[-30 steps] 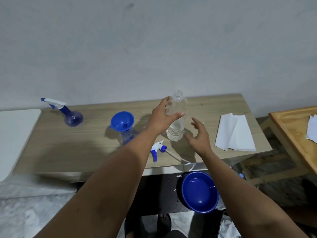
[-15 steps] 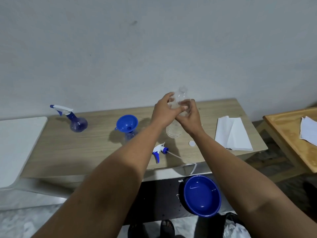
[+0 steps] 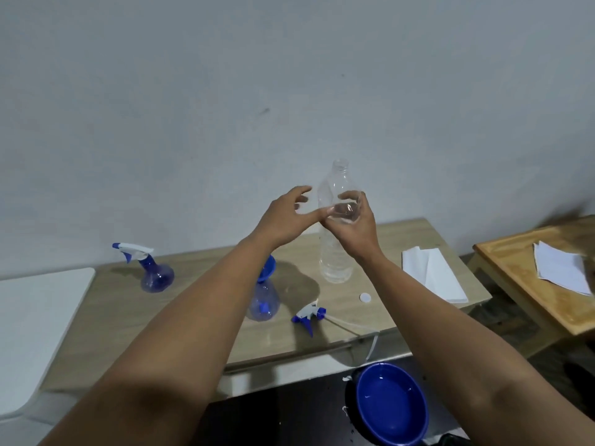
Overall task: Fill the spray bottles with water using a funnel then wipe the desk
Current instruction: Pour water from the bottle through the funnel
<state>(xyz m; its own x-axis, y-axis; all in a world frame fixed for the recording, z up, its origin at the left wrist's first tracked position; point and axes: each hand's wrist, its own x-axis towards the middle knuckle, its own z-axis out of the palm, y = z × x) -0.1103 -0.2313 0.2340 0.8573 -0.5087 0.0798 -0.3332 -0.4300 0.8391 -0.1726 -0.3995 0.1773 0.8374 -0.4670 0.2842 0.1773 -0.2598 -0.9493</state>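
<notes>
My right hand (image 3: 355,231) grips the middle of a clear plastic water bottle (image 3: 335,262), which is upright with no cap and a little water in it. My left hand (image 3: 283,217) hovers just left of it with its fingers spread, the thumb reaching toward the bottle. A blue spray bottle (image 3: 264,300) stands on the desk (image 3: 112,317) with a blue funnel (image 3: 269,268) in its neck, partly hidden by my left forearm. Its loose spray head (image 3: 307,317) lies beside it. A second spray bottle (image 3: 154,275), with its head on, stands at the far left.
A small white cap (image 3: 364,297) lies right of the clear bottle. Folded white paper towel (image 3: 431,275) rests at the desk's right end. A blue bowl (image 3: 391,403) sits below the front edge. A wooden side table (image 3: 515,284) with papers is on the right, a white surface (image 3: 32,317) on the left.
My right hand has closed around the clear bottle and my left hand has let go and opened. The bottle looks raised and closer to me, and my view has tilted up.
</notes>
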